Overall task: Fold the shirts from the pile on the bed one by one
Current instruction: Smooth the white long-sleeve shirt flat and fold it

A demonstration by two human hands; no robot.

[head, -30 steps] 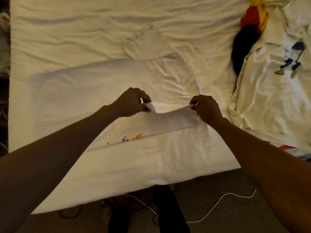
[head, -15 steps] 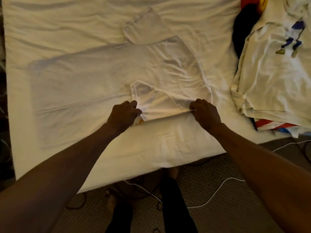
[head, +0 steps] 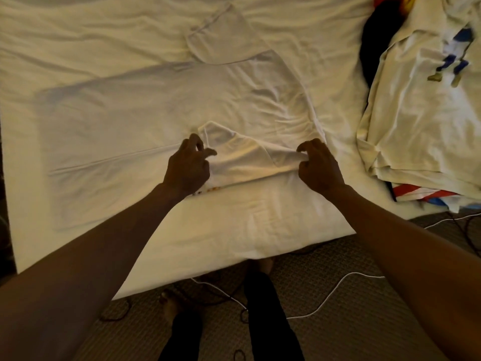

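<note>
Nearest me, below the bed's edge, I see patterned grey carpet [head: 325, 269] with a thin white cable [head: 335, 287] looping across it and the person's dark-trousered legs [head: 270, 316]. Above that comes the cream-sheeted bed [head: 234, 230], and on it both hands work the white short-sleeved cotton shirt [head: 145, 121], which lies flat. Its long axis runs left to right across my view, with the hem out to the left and the shoulders by the right hand [head: 320, 166]. That hand's grip is closed: thumb and fingertips pinch the crease where the near sleeve [head: 242, 155] is turned in over the body. The left hand [head: 188, 168] sits at the sleeve's other end with its fingers loosely curled and its thumb held apart. I see no cloth caught in that grip, so I judge it free. A small coloured print [head: 212, 189] peeks out beside the left wrist. Further up the bed the far sleeve [head: 226, 40] is spread outward, beyond both hands and nearer the left one, so I would expect that side to come in next. Off to the right, well apart, lies the pile of unfolded shirts [head: 416, 131], a cream one with a blue print on top, and dark and red garments [head: 377, 35] behind it.
</note>
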